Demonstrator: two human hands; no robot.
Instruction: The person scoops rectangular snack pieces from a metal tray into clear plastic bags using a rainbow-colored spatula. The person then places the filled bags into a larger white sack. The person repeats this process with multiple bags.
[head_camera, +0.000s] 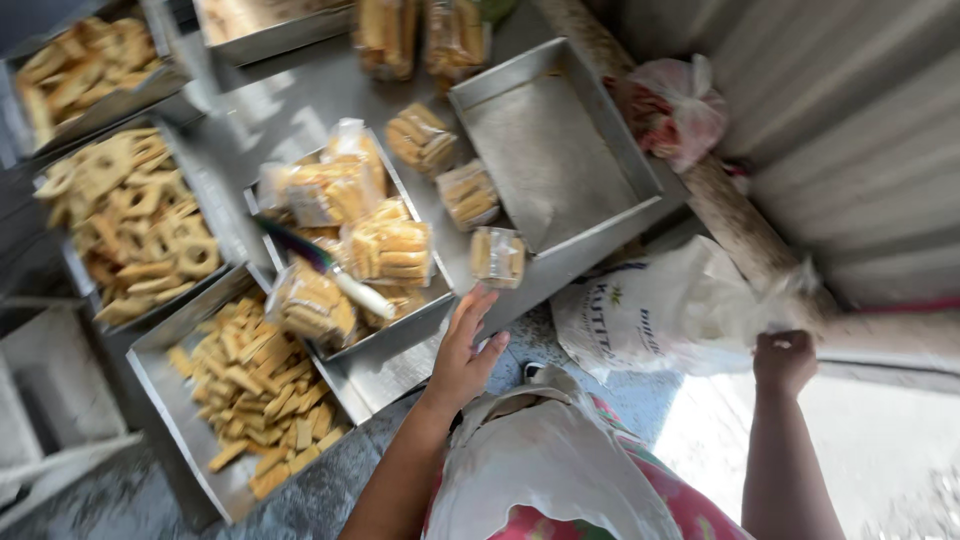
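Observation:
My left hand (464, 348) is open, fingers spread, reaching toward a small clear packet of biscuits (497, 256) that rests on the edge of an empty metal tray (600, 140). It hovers at the front rim of a smaller metal tray (400, 335) piled with several filled biscuit packets (388, 250). My right hand (784, 362) is closed on the edge of a white plastic bag (660, 310) at the right. A white apron over floral cloth covers my front at the bottom.
Trays of loose biscuits stand at the left: finger-shaped ones (255, 385), ring and twisted ones (135, 225), more at top left (80, 65). A tool with a white handle (350, 285) lies across the packets. A pink bag (675, 110) hangs by a corrugated wall (860, 130).

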